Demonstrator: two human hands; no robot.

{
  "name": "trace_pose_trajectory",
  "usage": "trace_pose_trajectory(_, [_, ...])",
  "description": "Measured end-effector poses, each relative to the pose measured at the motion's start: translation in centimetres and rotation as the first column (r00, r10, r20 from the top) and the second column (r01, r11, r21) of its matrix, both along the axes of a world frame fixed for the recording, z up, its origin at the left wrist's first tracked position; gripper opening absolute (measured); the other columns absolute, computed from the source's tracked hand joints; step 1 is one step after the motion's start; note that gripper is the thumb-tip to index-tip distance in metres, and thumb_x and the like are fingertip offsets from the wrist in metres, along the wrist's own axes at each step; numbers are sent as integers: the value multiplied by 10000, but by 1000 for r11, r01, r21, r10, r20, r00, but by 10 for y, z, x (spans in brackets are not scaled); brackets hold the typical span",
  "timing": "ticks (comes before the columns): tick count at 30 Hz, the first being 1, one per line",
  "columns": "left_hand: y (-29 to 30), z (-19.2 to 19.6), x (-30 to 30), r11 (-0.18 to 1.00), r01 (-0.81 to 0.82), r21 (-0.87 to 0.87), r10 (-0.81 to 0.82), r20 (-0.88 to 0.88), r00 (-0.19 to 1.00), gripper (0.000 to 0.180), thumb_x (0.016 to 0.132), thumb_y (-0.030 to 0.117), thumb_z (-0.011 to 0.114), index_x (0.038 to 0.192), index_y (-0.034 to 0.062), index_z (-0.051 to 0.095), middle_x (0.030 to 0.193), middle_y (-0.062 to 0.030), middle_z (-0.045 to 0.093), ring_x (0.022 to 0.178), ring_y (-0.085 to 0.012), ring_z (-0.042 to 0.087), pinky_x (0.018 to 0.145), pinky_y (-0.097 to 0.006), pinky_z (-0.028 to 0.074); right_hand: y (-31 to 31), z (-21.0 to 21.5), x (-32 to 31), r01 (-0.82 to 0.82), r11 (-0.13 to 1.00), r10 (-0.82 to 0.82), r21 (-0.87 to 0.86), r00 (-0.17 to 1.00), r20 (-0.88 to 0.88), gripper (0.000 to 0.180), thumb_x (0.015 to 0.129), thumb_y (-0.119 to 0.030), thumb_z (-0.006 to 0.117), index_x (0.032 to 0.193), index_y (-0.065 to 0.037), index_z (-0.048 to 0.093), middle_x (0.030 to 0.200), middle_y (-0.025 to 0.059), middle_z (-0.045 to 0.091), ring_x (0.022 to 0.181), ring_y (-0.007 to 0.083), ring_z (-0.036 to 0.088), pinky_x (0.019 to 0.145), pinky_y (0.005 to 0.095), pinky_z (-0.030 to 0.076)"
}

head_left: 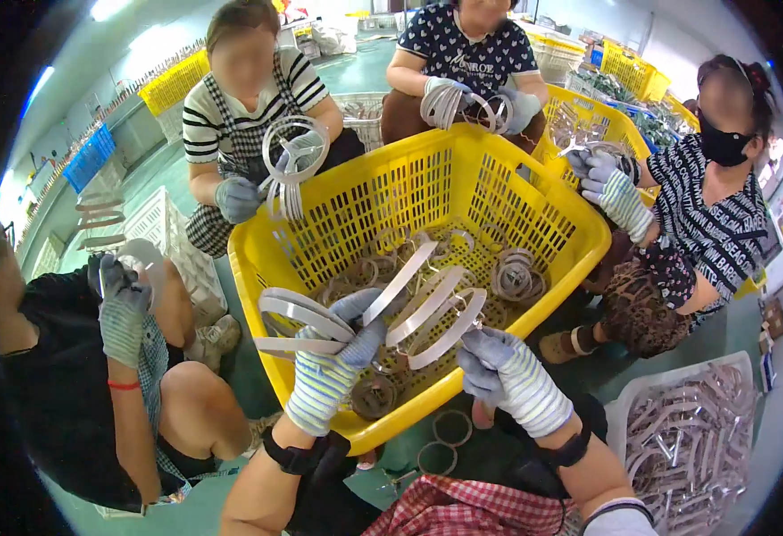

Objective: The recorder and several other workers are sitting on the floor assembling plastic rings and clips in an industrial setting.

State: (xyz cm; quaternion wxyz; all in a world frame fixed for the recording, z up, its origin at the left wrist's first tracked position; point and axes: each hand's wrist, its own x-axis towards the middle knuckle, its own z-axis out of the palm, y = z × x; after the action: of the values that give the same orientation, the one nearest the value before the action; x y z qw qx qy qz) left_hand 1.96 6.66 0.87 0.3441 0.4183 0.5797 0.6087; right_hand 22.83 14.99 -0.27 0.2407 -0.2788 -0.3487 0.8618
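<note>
My left hand (pixel 333 366), in a grey-palmed striped glove, is closed around a bunch of pale grey hoop-like bands (pixel 298 314). They fan out on both sides of the fist. On the other side, my right hand (pixel 509 373), gloved the same way, pinches the lower right of one pale grey band (pixel 451 332) with small metal fittings. Both hands are above the near part of a yellow slotted basket (pixel 418 170). Inside it lie more bands, some nested in coils (pixel 516 275). My fingertips are partly hidden by the bands.
Co-workers crouch around the basket; the one at the far left holds a ring (pixel 295 147). A white crate (pixel 619 406) full of similar bands stands at the lower right. Two loose rings (pixel 438 457) lie on the floor below the basket. Another yellow basket (pixel 557 94) is behind.
</note>
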Motion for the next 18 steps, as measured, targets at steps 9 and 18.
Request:
trace_pose_trajectory(9, [-16, 4, -11, 990, -48, 132, 65, -126, 990, 255, 825, 89, 655, 1068, 21, 622, 864, -16, 652, 712, -70, 574, 627, -211, 478, -8, -3, -3, -16, 801, -124, 598, 973, 192, 288, 842, -263, 637, 983, -14, 604, 760, 21, 576, 632, 105, 510, 621, 256, 432])
trace_pose_trajectory(18, [-17, 1, 2, 979, 24, 200, 41, -317, 948, 287, 903, 74, 539, 1181, 5, 552, 1117, -51, 579, 1007, -155, 523, 910, -282, 410, -26, 2, 27, -72, 449, -311, 891, 922, 231, 318, 858, -281, 609, 1019, -7, 610, 908, 142, 649, 857, 230, 608, 764, 352, 467])
